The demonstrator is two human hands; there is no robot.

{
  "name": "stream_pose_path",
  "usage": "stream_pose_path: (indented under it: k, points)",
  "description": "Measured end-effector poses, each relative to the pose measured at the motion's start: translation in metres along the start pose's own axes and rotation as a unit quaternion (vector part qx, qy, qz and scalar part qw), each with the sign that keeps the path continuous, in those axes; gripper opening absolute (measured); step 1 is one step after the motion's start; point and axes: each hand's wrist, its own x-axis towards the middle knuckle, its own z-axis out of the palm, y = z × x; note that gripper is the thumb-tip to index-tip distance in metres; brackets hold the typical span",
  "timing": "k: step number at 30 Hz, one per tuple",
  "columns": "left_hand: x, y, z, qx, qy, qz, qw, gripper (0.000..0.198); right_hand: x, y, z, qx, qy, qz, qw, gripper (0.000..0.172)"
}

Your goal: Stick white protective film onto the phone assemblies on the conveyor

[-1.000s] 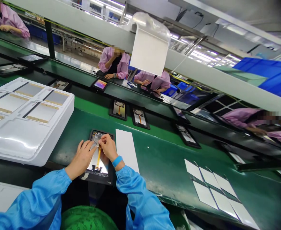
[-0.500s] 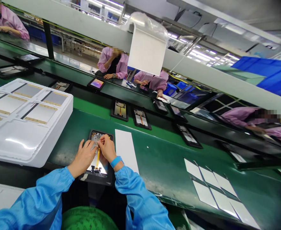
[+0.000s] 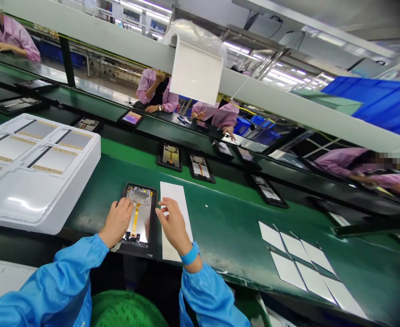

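An opened tablet (image 3: 144, 222) lies in a black frame on the green bench in front of me. Its circuit board shows at the top, and an orange ribbon cable (image 3: 135, 219) runs down over the silvery inside. My left hand (image 3: 118, 221) rests on the tablet's left edge, fingers laid over the rim; its thumb is hidden. To the right, my right hand (image 3: 174, 223) hovers above a white sheet (image 3: 170, 250), clear of the tablet. Its fingers are bent but apart, with nothing visible between them.
A stack of white plastic trays (image 3: 26, 200) holding flat silvery panels stands at left. Several white rectangular pieces (image 3: 286, 271) lie at right. Beyond, more tablets (image 3: 201, 167) sit along the line, where co-workers in pink (image 3: 216, 114) sit. A white hanging sheet (image 3: 196, 72) is overhead.
My right hand has left the tablet's circuit board and moved right, over the white sheet, its fingers parting. My left hand has drawn back slightly to the tablet's left edge.
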Motion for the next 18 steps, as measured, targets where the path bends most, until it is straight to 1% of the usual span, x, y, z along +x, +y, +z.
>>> stream_pose_path:
  k: [4,7,10,13,15,16,18]
  points:
    - [-0.009,-0.001,0.006,-0.015,0.018,0.012,1.000,0.038,-0.048,0.008,-0.018,0.019,0.012,0.019,1.000,0.020]
    - [-0.010,0.000,0.006,-0.010,0.020,0.029,0.999,0.044,-0.070,0.015,-0.023,0.036,0.021,0.026,0.999,0.022]
    - [-0.003,0.004,0.002,0.030,-0.001,0.029,0.999,0.045,-0.080,0.020,-0.024,0.054,0.017,0.019,0.998,0.025]
    - [0.009,0.009,-0.004,0.064,-0.037,0.028,0.997,0.037,-0.084,0.029,-0.020,0.072,0.001,0.012,0.997,0.029]
    - [0.019,0.011,-0.006,0.078,-0.060,0.032,0.995,0.030,-0.087,0.038,-0.014,0.082,-0.008,0.023,0.996,0.034]
    - [0.023,0.012,-0.007,0.085,-0.067,0.032,0.994,0.027,-0.088,0.044,-0.011,0.085,0.001,0.032,0.996,0.037]
    - [0.029,0.014,-0.012,0.102,-0.066,0.028,0.992,0.028,-0.091,0.053,-0.002,0.090,0.001,0.048,0.995,0.043]
